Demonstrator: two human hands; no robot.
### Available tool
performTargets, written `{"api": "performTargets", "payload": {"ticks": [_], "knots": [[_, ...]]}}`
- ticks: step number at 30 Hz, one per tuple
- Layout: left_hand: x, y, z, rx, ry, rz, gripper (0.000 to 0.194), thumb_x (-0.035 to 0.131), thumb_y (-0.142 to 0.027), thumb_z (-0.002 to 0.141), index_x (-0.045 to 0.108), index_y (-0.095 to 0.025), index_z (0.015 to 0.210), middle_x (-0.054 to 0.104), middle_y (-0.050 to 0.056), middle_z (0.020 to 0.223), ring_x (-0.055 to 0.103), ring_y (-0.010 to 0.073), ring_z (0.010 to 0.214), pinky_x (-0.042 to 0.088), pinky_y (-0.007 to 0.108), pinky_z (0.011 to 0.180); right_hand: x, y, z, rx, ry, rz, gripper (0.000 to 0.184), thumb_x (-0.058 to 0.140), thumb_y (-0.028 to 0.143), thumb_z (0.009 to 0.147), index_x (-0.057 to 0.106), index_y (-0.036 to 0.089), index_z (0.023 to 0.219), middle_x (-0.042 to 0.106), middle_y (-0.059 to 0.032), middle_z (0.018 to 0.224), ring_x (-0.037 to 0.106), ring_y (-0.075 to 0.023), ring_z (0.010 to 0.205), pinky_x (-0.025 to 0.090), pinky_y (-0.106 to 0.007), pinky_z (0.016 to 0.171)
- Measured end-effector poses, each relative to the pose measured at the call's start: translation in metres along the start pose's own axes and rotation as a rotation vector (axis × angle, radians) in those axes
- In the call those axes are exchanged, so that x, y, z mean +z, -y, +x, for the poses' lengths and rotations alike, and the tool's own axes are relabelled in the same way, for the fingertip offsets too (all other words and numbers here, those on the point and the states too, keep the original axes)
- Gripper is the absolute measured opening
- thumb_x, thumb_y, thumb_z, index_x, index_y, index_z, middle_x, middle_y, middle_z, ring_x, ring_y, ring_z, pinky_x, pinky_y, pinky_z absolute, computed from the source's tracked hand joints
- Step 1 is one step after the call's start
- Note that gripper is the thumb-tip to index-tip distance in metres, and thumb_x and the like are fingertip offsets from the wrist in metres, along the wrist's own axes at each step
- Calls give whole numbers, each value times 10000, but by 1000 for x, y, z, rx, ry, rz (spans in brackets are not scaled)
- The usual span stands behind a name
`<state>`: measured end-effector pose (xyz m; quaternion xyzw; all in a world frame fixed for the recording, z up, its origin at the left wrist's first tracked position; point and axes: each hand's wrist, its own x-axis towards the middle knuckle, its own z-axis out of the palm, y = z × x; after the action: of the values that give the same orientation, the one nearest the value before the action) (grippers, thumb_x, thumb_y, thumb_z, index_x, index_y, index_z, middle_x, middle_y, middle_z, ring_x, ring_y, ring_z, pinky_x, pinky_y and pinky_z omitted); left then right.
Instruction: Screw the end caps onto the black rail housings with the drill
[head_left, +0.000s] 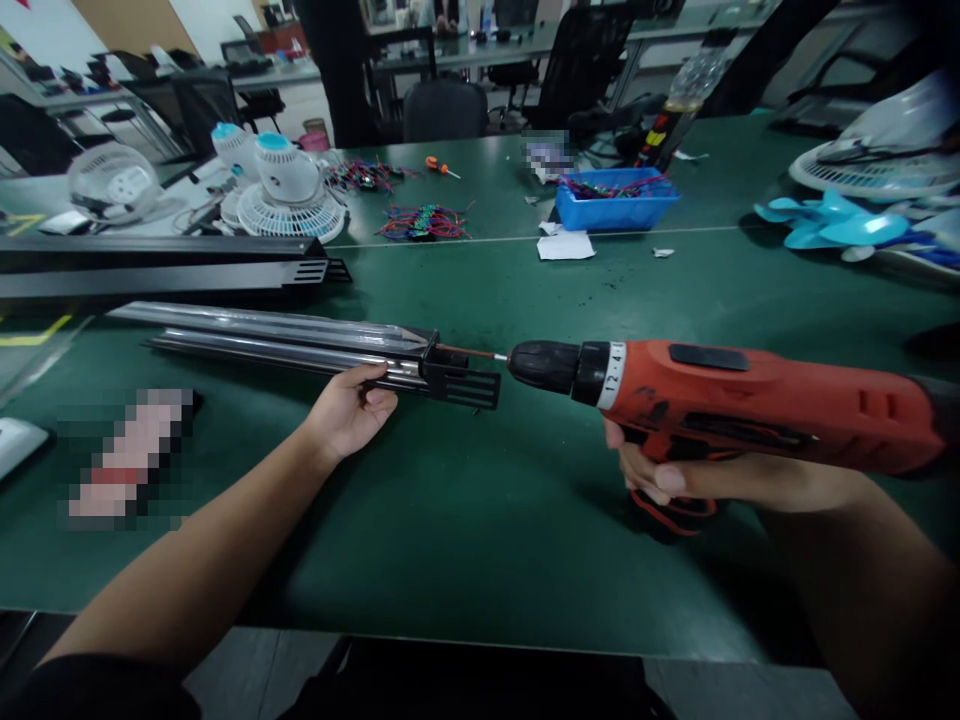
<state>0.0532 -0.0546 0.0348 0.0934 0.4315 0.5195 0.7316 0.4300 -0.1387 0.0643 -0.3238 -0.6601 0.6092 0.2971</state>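
Note:
My right hand [667,475] is wrapped round the handle of a red and black cordless drill [757,400], which points left. A long thin bit [476,353] runs from its chuck to the end of a long black metal housing [300,342] with glossy sides. Exactly where the tip meets the housing I cannot make out. My left hand [356,408] grips the housing near that same end, thumb on top, just behind a slotted black end plate [465,385]. The housing lies slantwise across the green table.
More long black housings [165,270] lie at the left. White fans [289,190], wired circuit boards [424,222], an orange screwdriver [441,167], a blue bin [616,200] and a bottle [679,105] stand behind. Turquoise fan blades [832,220] lie at the right. A blurred-out object [135,455] is at the left.

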Motion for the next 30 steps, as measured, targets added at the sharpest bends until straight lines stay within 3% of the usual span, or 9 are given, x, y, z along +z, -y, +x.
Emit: {"api": "performTargets", "payload": {"ticks": [12,20,26,30], "knots": [[-1,0,0,-5,10,-5,293,585,77,837,514,-207,829,510,-65,650,408,38,414,369,156,396,4,-1,-3,38,-79,4,253,816,385,975,726,246,1166,727,-4,707,675,-163,535,602,-271,476],[3,0,-2,-24,-24,-16,283,543,67,878,496,-201,801,505,-59,636,392,35,413,355,150,391,-1,-2,-5,29,0,-28,239,791,334,1004,717,272,1223,768,-12,766,709,-167,540,635,-293,510],[3,0,-2,0,-40,6,292,558,73,873,494,-196,778,484,-60,617,388,38,410,346,162,403,-1,-5,-6,63,6,60,270,807,333,993,717,253,1235,751,-5,765,689,-145,531,627,-257,501],[3,0,-2,-7,-37,9,292,559,67,887,491,-195,778,482,-59,614,384,38,411,347,162,405,-2,-3,-3,86,34,119,281,841,361,968,752,238,1203,789,-52,861,698,-135,579,595,-208,491]]}}
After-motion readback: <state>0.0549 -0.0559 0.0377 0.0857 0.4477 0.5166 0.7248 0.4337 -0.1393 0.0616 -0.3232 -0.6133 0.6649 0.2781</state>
